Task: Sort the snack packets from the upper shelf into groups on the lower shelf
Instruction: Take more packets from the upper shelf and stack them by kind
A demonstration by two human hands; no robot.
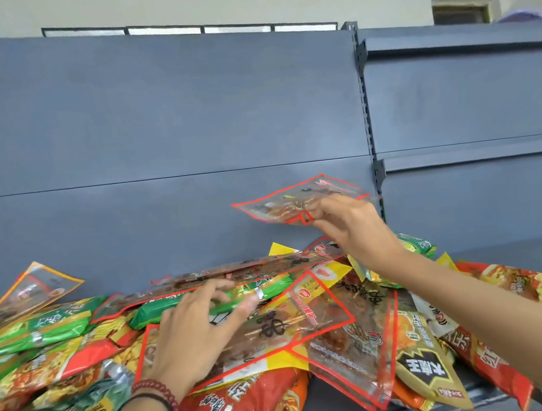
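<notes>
A heap of snack packets covers the upper shelf [339, 403]: clear red-edged ones, green ones and red noodle bags. My right hand [349, 226] pinches a clear red-edged packet [283, 204] by its lower edge and holds it in the air above the heap. My left hand [192, 329], with a bead bracelet at the wrist, lies spread on the pile. Its fingers touch a green packet [186, 306] and a clear red-edged packet [277, 333]. The lower shelf is out of view.
The blue-grey back panel [153, 134] rises right behind the heap. A slotted upright [369, 126] separates it from a neighbouring bay with bare shelves [476, 155] on the right. An orange-edged packet [32, 290] leans against the panel at far left.
</notes>
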